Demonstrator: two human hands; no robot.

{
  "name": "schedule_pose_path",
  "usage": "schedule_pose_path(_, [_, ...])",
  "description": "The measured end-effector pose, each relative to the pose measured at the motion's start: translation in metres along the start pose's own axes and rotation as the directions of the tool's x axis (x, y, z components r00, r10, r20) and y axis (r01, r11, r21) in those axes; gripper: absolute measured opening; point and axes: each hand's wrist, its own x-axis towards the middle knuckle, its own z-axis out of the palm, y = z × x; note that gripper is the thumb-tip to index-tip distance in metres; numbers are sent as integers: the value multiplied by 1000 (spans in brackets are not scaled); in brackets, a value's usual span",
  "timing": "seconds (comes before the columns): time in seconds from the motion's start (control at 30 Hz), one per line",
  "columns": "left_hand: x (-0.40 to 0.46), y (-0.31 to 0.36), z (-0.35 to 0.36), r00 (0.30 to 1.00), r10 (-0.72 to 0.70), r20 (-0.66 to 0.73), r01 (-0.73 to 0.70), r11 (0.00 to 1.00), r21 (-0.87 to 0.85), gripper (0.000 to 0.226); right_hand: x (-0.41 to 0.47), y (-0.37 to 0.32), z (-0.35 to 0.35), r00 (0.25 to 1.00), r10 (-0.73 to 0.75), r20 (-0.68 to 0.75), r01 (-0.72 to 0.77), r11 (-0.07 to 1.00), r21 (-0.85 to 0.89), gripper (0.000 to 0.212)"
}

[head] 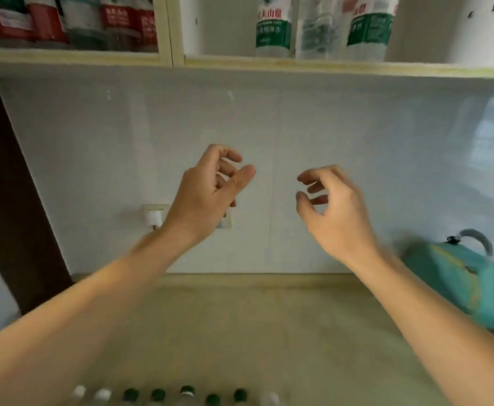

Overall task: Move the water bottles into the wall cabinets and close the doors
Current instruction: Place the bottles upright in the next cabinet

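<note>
While a row of bottle caps (pixel 181 395) lines the near edge of the countertop (pixel 254 332), I judge the job only partly done — several bottles are already up in the wall cabinet (pixel 178 61), and these ones remain. Above the countertop, the left compartment holds a tight group of red-labelled bottles (pixel 64 22), and the right compartment holds green-labelled bottles (pixel 273 27) standing upright just beside one another. Only their lower halves show; the frame cuts off the tops. No cabinet door is in view, so I cannot tell how the doors stand, but the open shelves tell me closing is not yet done.

The bottles on the countertop show only their caps: two white at the left end, a run of dark green ones, and a pale one at the right end, blurred.

My left hand (pixel 207 189) and right hand (pixel 332 206) hover above the countertop, in front of the tiled wall (pixel 357 142) — apart from each other, fingers loosely curled, holding nothing. Both are well above the row of caps and below the cabinet.

Against the wall behind my left hand sits a wall socket with a white plug (pixel 153 216). At the right end of the countertop lies a teal bag (pixel 459 276) with a grey handle.
</note>
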Motion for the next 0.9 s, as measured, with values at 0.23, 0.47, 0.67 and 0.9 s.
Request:
schedule_pose_path(0.23, [-115, -115, 15, 900, -385, 205, 380, 923, 65, 20, -130, 23, 75, 862, 396, 318, -369, 918, -144, 22])
schedule_pose_path(0.47, [-218, -189, 59, 668, -606, 432, 462, 793, 398, 36, -235, 62, 106, 596, 608, 524, -477, 793, -379, 27])
schedule_pose_path(0.67, [-263, -233, 95, 523, -728, 443, 433, 675, 598, 43, -298, 98, 122, 297, 724, 623, -567, 659, -495, 42])
schedule_pose_path(0.9, [-268, -253, 117, 308, -788, 532, 350, 614, 707, 36, -325, 111, 144, 135, 753, 644, -655, 556, -512, 42])
